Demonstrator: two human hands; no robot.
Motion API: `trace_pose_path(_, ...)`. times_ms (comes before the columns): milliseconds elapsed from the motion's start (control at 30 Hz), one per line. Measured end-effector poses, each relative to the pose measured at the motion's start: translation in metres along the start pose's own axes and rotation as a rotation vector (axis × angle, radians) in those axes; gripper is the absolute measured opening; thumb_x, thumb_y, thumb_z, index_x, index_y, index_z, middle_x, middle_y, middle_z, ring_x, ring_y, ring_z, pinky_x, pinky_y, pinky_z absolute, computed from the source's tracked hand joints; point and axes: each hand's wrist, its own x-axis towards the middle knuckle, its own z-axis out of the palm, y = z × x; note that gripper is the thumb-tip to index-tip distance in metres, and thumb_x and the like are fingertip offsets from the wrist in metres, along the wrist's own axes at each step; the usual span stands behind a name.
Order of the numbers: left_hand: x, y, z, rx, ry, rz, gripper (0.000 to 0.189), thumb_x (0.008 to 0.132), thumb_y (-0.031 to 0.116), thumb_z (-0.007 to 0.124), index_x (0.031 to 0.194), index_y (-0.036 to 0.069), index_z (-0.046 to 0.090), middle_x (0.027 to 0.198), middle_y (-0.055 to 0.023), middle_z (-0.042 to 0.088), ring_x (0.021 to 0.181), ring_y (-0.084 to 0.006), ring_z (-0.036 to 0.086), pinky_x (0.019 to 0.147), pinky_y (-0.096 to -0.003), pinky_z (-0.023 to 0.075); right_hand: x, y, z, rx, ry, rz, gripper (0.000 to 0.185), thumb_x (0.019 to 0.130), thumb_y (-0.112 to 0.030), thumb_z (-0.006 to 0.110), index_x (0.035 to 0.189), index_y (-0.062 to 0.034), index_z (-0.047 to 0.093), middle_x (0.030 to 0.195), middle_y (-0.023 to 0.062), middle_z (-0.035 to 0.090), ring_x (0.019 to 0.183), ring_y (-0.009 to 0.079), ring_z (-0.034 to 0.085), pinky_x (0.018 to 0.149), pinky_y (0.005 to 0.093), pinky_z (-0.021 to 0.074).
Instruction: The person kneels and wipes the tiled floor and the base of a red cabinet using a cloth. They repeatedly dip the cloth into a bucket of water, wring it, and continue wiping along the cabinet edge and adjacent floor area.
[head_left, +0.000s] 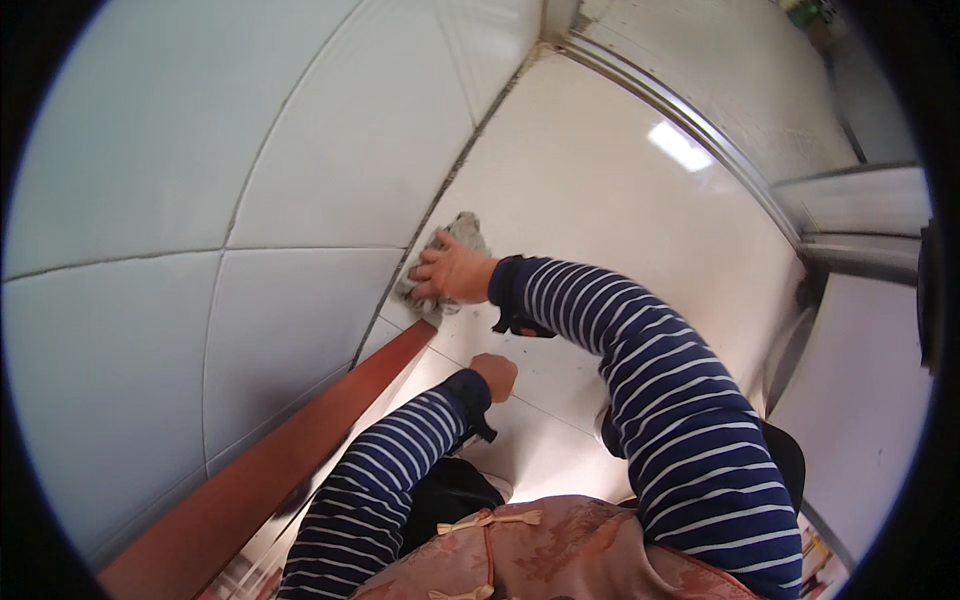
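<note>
My right hand (457, 271) presses a crumpled grey cloth (469, 231) onto the pale tiled floor (577, 187), close against the foot of the white tiled wall. Its fingers are spread over the cloth and point toward the wall. Lower down, my left hand (494, 376) is curled above the floor, nearer my body; its fingers are mostly hidden, so whether it holds anything cannot be told. Both wrists have dark bands over navy-and-white striped sleeves. The near end of a reddish-brown board lies just below the cloth.
White wall tiles (315, 172) with dark joints rise on the left. The reddish-brown board (300, 435) runs along the wall's lower left. A metal door track (675, 112) crosses the upper right, with a glossy panel beyond it. A white panel (851, 405) stands at right.
</note>
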Motion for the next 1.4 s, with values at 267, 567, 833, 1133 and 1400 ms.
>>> trace_pose_path(267,0.005,0.043,-0.119,0.061,-0.046,0.248,0.03,0.087,0.028,0.068,0.1,0.001,0.075,0.093,-0.0169,0.075,0.08,-0.0319,0.073,0.07,-0.0458,0.0579,-0.191,-0.034,-0.002,-0.044,0.0,0.318,0.066,0.081,-0.014,0.074,0.141,-0.0361,0.056,0.151,-0.0011,0.047,0.134,0.0272,0.044,0.107,0.0533,0.0374)
trace_pose_path(567,0.022,0.023,-0.206,0.125,0.458,0.125,0.027,0.084,0.027,0.067,0.098,0.005,0.077,0.089,-0.0153,0.076,0.089,-0.0332,0.074,0.084,-0.0437,0.0575,-0.233,-0.101,-0.055,0.183,-0.141,0.459,0.06,0.08,-0.006,0.07,0.133,-0.0324,0.062,0.138,0.0005,0.057,0.121,0.0318,0.052,0.092,0.0472,0.0531)
trace_pose_path(833,0.009,0.041,-0.219,-0.581,0.131,0.203,0.046,0.097,0.049,0.06,0.117,0.008,0.066,0.104,-0.0085,0.074,0.095,-0.0213,0.069,0.082,-0.0398,0.0561,-0.283,-0.155,-0.164,0.446,0.198,0.998,0.058,0.072,0.005,0.065,0.127,-0.0125,0.067,0.119,0.0184,0.067,0.112,0.0393,0.063,0.099,0.0434,0.0519)
trace_pose_path(1133,-0.027,0.124,-0.206,-1.072,-0.132,0.344,0.072,0.099,0.067,0.051,0.153,0.019,0.043,0.15,-0.012,0.046,0.132,-0.0329,0.053,0.104,-0.0527,0.0495,-0.302,-0.166,-0.149,0.89,0.91,1.022,0.065,0.084,-0.008,0.076,0.143,-0.0089,0.049,0.13,0.0102,0.062,0.122,0.0251,0.06,0.107,0.0357,0.0482)
trace_pose_path(1400,0.006,0.127,-0.182,-1.229,0.294,0.423,0.044,0.096,0.037,0.073,0.13,0.011,0.061,0.12,-0.0059,0.069,0.105,-0.0173,0.069,0.086,-0.0338,0.059,-0.282,-0.167,-0.099,0.976,1.099,0.838,0.087,0.086,-0.022,0.08,0.16,-0.0121,0.034,0.153,0.0128,0.048,0.138,0.028,0.048,0.111,0.0394,0.045)
